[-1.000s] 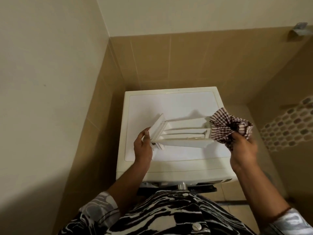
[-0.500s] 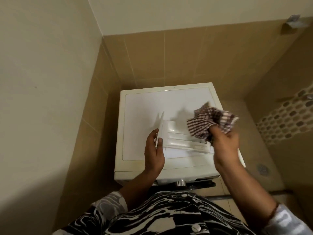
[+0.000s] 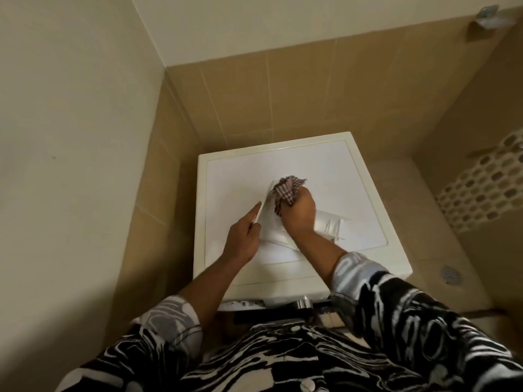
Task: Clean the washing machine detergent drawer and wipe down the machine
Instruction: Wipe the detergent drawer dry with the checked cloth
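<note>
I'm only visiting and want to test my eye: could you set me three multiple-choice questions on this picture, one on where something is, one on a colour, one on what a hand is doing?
1. Where is the detergent drawer?
A. on the floor
B. on top of the washing machine
C. slotted into the machine's front

2. What colour is the cloth?
A. plain blue
B. plain yellow
C. brown-and-white check

3. What is the right hand doing?
A. gripping the cloth, pressed into the drawer
B. hanging empty
C. resting on the wall

Answers: 1 B, the drawer lies on the white lid. 2 C, the checks show above the knuckles. 3 A, its fingers curl round the cloth while the left hand holds the drawer's front panel.
</note>
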